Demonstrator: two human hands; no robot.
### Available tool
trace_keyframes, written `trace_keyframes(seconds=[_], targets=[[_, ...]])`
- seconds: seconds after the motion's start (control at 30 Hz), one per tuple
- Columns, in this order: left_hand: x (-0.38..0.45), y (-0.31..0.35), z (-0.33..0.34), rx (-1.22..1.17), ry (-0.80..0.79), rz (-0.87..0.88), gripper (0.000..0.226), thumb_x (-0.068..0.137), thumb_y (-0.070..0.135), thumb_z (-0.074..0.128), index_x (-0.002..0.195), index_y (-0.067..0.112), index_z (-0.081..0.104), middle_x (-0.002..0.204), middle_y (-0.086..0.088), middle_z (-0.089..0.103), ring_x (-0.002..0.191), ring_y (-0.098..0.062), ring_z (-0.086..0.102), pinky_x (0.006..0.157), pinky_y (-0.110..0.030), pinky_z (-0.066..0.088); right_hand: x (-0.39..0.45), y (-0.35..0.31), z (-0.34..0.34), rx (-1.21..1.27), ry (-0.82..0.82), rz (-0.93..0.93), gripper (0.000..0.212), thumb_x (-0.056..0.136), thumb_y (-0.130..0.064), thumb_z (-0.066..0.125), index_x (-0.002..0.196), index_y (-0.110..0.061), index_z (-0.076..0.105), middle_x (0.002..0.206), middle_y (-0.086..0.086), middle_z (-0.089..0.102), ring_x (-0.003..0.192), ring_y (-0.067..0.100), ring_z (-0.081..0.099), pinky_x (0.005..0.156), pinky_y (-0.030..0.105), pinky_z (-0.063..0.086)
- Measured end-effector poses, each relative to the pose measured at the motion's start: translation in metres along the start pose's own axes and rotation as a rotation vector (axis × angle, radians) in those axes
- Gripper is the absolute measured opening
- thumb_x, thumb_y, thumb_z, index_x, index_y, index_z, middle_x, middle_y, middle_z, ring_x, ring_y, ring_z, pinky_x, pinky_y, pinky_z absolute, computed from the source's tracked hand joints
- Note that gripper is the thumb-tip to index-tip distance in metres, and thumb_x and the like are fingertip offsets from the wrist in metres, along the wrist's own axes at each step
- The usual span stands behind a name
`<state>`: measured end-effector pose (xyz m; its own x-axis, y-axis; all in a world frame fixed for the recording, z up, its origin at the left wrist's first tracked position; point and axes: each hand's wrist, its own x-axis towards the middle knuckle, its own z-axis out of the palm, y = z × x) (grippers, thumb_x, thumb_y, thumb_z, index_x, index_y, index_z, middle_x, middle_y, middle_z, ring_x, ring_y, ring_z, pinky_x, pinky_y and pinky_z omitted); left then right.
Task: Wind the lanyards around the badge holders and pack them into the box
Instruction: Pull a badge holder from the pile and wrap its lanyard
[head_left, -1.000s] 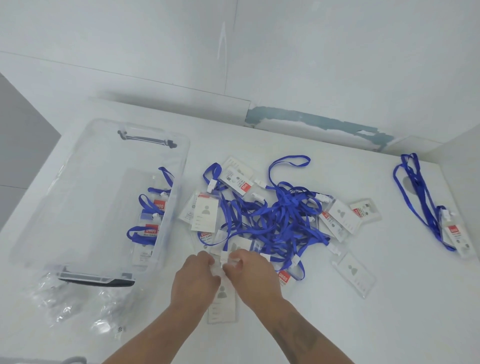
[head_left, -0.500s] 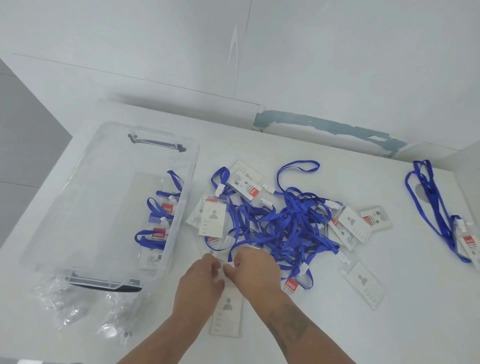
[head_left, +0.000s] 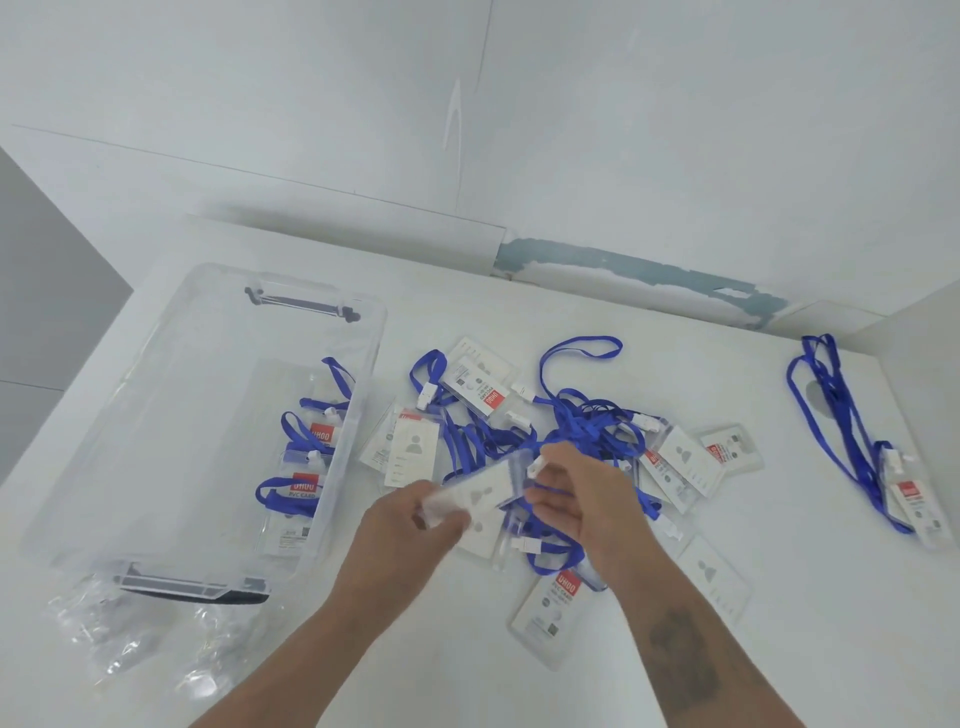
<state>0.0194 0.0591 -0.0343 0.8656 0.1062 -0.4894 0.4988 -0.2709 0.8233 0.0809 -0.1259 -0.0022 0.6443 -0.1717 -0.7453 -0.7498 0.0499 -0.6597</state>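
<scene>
My left hand (head_left: 415, 525) grips the near end of a clear badge holder (head_left: 480, 491) lifted above the table and turned sideways. At the holder's far end my right hand (head_left: 576, 499) pinches its white clip, and the blue lanyard runs across the palm. Behind them lies a tangled pile of blue lanyards (head_left: 576, 431) with several badge holders around it. The clear plastic box (head_left: 156, 415) stands at the left. Wound badge holders (head_left: 301, 493) lie along its right side.
One more badge holder with its lanyard (head_left: 852, 441) lies apart at the far right. Another holder (head_left: 558, 608) rests on the table between my forearms. Crumpled clear plastic bags (head_left: 130, 639) sit in front of the box. Walls close in behind and at the right.
Both hands have lifted a badge holder off the table and turned it sideways. Before, they were pinching at its top end while it lay flat.
</scene>
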Motion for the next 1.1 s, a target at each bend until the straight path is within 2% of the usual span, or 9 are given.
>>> trace_keyframes(seconds=[0.27, 0.33, 0.4, 0.53, 0.63, 0.7, 0.77, 0.9, 1.1], targets=[[0.000, 0.093, -0.006, -0.262, -0.021, 0.168, 0.018, 0.094, 0.019, 0.063, 0.088, 0.033, 0.073, 0.084, 0.011, 0.076, 0.077, -0.013, 0.073, 0.082, -0.038, 0.061, -0.014, -0.040, -0.034, 0.085, 0.036, -0.169, 0.023, 0.087, -0.036, 0.070, 0.092, -0.014, 0.070, 0.077, 0.004, 0.068, 0.066, 0.020, 0.064, 0.062, 0.030, 0.053], [0.006, 0.108, -0.011, -0.329, -0.047, 0.158, 0.016, 0.094, 0.016, 0.063, 0.091, 0.028, 0.074, 0.085, 0.005, 0.077, 0.074, -0.015, 0.073, 0.079, -0.035, 0.061, -0.013, -0.043, -0.034, 0.032, 0.082, -0.345, 0.011, 0.094, -0.027, 0.062, 0.097, -0.022, 0.071, 0.092, 0.001, 0.070, 0.082, 0.019, 0.067, 0.073, 0.030, 0.054], [0.012, 0.122, -0.017, -0.419, -0.098, 0.125, 0.013, 0.093, 0.014, 0.064, 0.091, 0.021, 0.075, 0.086, -0.004, 0.077, 0.075, -0.019, 0.072, 0.076, -0.033, 0.061, -0.016, -0.045, -0.028, -0.002, 0.042, -0.466, 0.021, 0.097, -0.021, 0.055, 0.097, -0.035, 0.071, 0.101, -0.010, 0.073, 0.102, 0.014, 0.066, 0.092, 0.033, 0.051], [0.026, 0.141, -0.024, -0.577, -0.203, 0.060, 0.010, 0.091, 0.012, 0.066, 0.095, 0.012, 0.075, 0.085, -0.008, 0.073, 0.072, -0.019, 0.069, 0.072, -0.030, 0.060, -0.023, -0.047, -0.012, -0.020, -0.085, -0.467, 0.032, 0.101, -0.021, 0.049, 0.090, -0.037, 0.075, 0.099, -0.020, 0.074, 0.111, 0.010, 0.064, 0.107, 0.034, 0.040], [0.035, 0.149, -0.028, -0.593, -0.211, 0.051, 0.012, 0.090, 0.013, 0.068, 0.099, 0.009, 0.075, 0.094, -0.012, 0.075, 0.075, -0.020, 0.071, 0.076, -0.031, 0.061, -0.027, -0.046, 0.003, -0.209, -0.137, -0.523, 0.031, 0.103, -0.021, 0.043, 0.096, -0.023, 0.073, 0.096, -0.010, 0.076, 0.098, 0.006, 0.068, 0.097, 0.028, 0.044], [0.038, 0.151, -0.028, -0.556, -0.184, 0.060, 0.013, 0.090, 0.015, 0.069, 0.100, 0.010, 0.075, 0.098, -0.011, 0.076, 0.082, -0.020, 0.073, 0.077, -0.028, 0.061, -0.033, -0.044, 0.013, -0.362, -0.137, -0.561, 0.029, 0.104, -0.023, 0.040, 0.099, -0.017, 0.068, 0.082, -0.017, 0.073, 0.075, -0.004, 0.064, 0.076, 0.013, 0.044], [0.040, 0.153, -0.027, -0.466, -0.126, 0.087, 0.011, 0.090, 0.015, 0.069, 0.098, 0.012, 0.076, 0.094, -0.006, 0.078, 0.087, -0.019, 0.075, 0.075, -0.024, 0.060, -0.040, -0.042, 0.018, -0.548, -0.121, -0.613, 0.025, 0.104, -0.029, 0.039, 0.098, -0.019, 0.062, 0.079, -0.020, 0.069, 0.067, 0.000, 0.060, 0.063, 0.015, 0.047], [0.041, 0.151, -0.026, -0.385, -0.040, 0.107, 0.007, 0.090, 0.014, 0.070, 0.090, 0.013, 0.076, 0.085, -0.001, 0.078, 0.080, -0.017, 0.076, 0.075, -0.024, 0.061, -0.050, -0.054, 0.017, -0.878, -0.049, -0.745, 0.028, 0.103, -0.039, 0.036, 0.086, -0.025, 0.053, 0.087, -0.004, 0.069, 0.074, 0.017, 0.062, 0.073, 0.037, 0.052], [0.042, 0.155, -0.032, -0.393, 0.020, 0.126, 0.013, 0.091, 0.013, 0.068, 0.102, 0.013, 0.074, 0.089, 0.000, 0.078, 0.079, -0.016, 0.076, 0.073, -0.024, 0.059, -0.065, -0.074, 0.016, -0.788, -0.142, -0.748, 0.030, 0.102, -0.039, 0.041, 0.097, -0.024, 0.067, 0.077, -0.017, 0.068, 0.069, 0.020, 0.064, 0.066, 0.034, 0.053]])
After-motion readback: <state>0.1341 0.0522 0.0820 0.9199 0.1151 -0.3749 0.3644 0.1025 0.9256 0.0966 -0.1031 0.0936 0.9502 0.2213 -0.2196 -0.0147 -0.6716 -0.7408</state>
